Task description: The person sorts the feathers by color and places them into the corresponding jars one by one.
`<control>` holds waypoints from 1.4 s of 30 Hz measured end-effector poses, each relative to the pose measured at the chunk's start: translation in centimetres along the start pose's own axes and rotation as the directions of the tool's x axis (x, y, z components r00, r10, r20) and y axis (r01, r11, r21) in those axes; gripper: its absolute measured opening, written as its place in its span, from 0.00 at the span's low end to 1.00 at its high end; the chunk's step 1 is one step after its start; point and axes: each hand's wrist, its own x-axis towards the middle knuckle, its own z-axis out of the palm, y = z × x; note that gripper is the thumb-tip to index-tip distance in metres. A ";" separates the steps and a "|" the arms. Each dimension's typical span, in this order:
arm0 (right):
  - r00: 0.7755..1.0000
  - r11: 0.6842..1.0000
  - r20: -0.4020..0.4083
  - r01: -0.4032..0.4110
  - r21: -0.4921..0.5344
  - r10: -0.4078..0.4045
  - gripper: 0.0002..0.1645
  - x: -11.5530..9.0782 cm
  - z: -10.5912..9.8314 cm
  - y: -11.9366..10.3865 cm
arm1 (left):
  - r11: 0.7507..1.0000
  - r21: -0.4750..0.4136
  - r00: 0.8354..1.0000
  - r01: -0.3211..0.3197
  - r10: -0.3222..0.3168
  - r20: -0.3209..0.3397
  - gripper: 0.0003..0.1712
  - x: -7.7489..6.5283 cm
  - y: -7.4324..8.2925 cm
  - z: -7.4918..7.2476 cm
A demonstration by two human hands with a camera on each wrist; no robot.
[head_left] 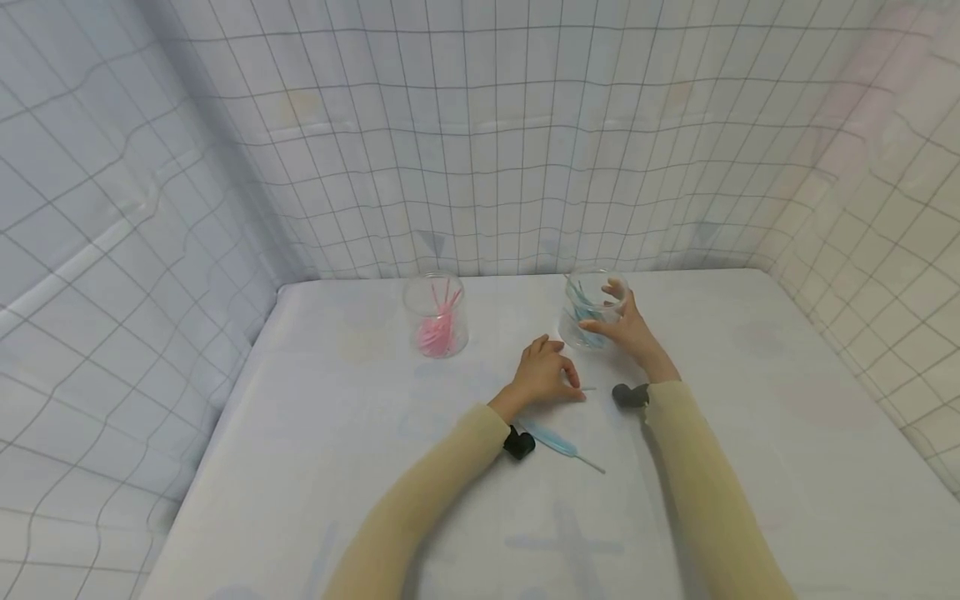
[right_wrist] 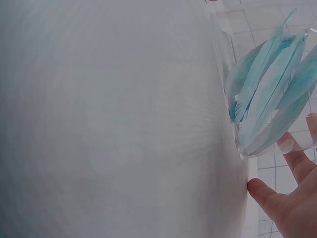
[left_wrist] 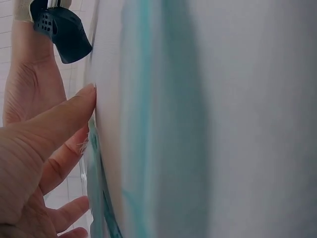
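On the right of the head view my right hand (head_left: pixel 630 329) holds a clear jar (head_left: pixel 576 333) by its right side, thumb in front and fingers behind. Light blue feathers (right_wrist: pixel 270 89) stand inside that jar, seen through its wall in the right wrist view. My left hand (head_left: pixel 542 375) is low over the white table, thumb and index finger pinching a blue feather (left_wrist: pixel 94 183) whose thin quill (head_left: pixel 589 388) pokes out past the fingertips. Another blue feather (head_left: pixel 553 439) lies flat just below the left wrist.
A second clear jar (head_left: pixel 417 329) with pink feathers (head_left: pixel 442 329) stands to the left on the white table (head_left: pixel 337 433). Grid-patterned curtains (head_left: pixel 480 150) enclose the back and sides. Dark wrist cameras (head_left: pixel 519 443) sit at both sleeves.
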 end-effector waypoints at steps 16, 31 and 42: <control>1.000 1.000 0.006 -0.008 0.014 0.008 0.58 -0.1 0.0 0.1 | 0.994 0.106 0.999 -0.036 0.032 0.042 0.11 -0.1 0.0 0.0; 1.000 1.000 -0.002 -0.006 -0.010 0.006 0.61 1.0 -0.1 1.7 | 0.968 -0.243 0.995 -0.060 0.038 -0.097 0.17 0.1 -1.5 -2.2; 0.999 1.000 -0.032 -0.011 0.001 0.011 0.61 1.6 0.2 3.4 | 0.685 -0.676 0.870 -0.271 -0.127 -0.477 0.22 4.3 0.5 -8.3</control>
